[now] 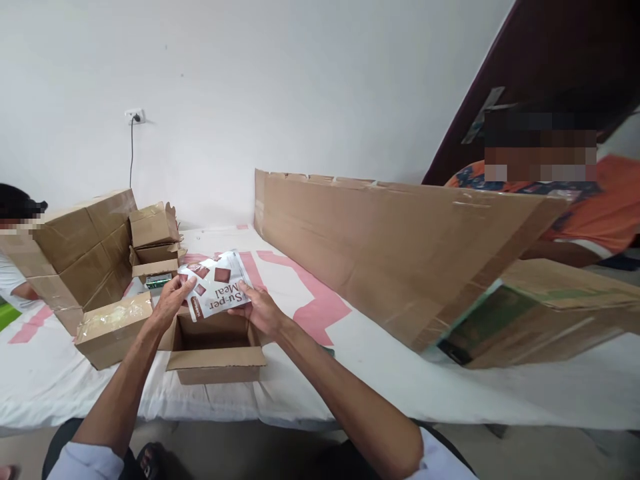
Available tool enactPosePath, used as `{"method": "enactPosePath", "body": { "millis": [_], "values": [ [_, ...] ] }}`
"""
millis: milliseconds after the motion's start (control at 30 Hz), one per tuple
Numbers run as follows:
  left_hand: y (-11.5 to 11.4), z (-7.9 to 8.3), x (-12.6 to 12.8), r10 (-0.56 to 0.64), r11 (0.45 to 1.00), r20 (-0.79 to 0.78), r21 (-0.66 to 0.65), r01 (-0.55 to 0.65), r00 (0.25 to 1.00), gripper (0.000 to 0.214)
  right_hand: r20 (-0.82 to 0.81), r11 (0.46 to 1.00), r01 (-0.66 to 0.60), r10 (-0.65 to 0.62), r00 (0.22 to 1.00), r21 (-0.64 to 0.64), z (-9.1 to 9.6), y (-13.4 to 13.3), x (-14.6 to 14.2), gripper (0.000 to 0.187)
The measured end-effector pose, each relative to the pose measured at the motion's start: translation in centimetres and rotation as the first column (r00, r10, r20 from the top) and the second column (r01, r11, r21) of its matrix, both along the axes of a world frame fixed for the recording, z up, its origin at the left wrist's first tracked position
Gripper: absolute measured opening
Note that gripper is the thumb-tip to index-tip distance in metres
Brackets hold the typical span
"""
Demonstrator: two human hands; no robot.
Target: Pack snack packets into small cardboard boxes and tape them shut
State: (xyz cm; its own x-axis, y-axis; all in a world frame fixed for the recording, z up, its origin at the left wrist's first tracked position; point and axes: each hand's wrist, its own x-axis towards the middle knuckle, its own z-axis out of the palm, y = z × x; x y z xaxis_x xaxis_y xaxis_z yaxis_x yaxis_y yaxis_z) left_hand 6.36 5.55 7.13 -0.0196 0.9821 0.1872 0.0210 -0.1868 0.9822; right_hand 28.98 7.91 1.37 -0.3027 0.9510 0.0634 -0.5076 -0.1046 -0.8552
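A white food pouch (pixel 216 285) printed with brown squares and the words "Su-per Meal" is held up between my two hands, its lettering upside down to me. My left hand (pixel 173 297) pinches its left edge; my right hand (pixel 261 310) grips the right edge, thumb on the front. Directly below the pouch stands an open cardboard box (pixel 217 359), flaps folded out and its inside in shadow. To its left, near my left forearm, sits a taped cardboard box (pixel 117 327).
Behind my left hand are an open small box (pixel 156 257) and a green packet (pixel 158 281). A tall cardboard panel (pixel 380 247) slants along the right; a large box (pixel 95 247) stands left. People sit at both sides of the cloth-covered table (pixel 380 360).
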Motion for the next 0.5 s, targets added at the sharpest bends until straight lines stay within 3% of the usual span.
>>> {"method": "enactPosePath", "body": {
  "millis": [133, 233, 333, 500],
  "values": [
    [0.1, -0.7, 0.5, -0.048, 0.997, 0.177, -0.059, 0.059, 0.983, 0.063, -0.016, 0.997, 0.044, -0.045, 0.999, -0.063, 0.0, 0.9, 0.0, 0.023],
    [0.0, -0.7, 0.5, -0.067, 0.994, 0.276, -0.064, 0.088, 0.959, 0.06, 0.078, 0.998, 0.063, -0.063, 0.995, 0.011, 1.2, 2.3, 0.2, 0.027],
    [0.1, -0.3, 0.2, -0.14, 0.978, 0.263, -0.116, 0.175, 0.954, 0.056, 0.277, 0.994, -0.007, -0.023, 0.961, 0.107, 4.2, 4.5, 0.3, 0.035],
    [1.0, -0.5, 0.4, -0.189, 0.958, 0.291, -0.157, 0.241, 0.938, 0.041, 0.381, 0.976, -0.166, 0.102, 0.919, 0.139, 9.3, 7.2, -0.3, 0.045]
  ]
}}
